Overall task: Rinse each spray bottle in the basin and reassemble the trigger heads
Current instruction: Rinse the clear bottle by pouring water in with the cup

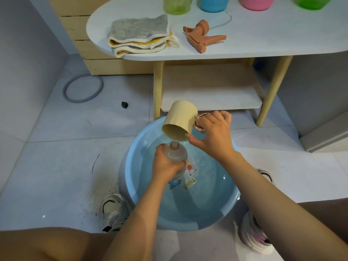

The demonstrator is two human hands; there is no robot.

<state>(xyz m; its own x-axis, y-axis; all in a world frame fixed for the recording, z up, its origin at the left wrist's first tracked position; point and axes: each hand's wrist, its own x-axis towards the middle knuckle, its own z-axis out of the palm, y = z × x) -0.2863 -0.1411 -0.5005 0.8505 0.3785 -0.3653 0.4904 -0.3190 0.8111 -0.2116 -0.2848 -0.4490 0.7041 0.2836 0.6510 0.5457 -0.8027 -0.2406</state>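
Basin [131, 178] holds water; left hand [165, 164] grips clear bottle [176, 153] over it, right hand [214, 134] grips tipped cream mug [180, 119] at its mouth.

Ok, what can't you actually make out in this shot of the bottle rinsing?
Head view only:
- Four coloured bottles: cut off by the top edge.
- Clear bottle: lower body hidden by the left hand.
- Mug: its handle is mostly covered by the right hand.
- Water level in the bottle: unreadable.

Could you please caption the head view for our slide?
Left hand holds bottle over basin; right hand tips mug into it.
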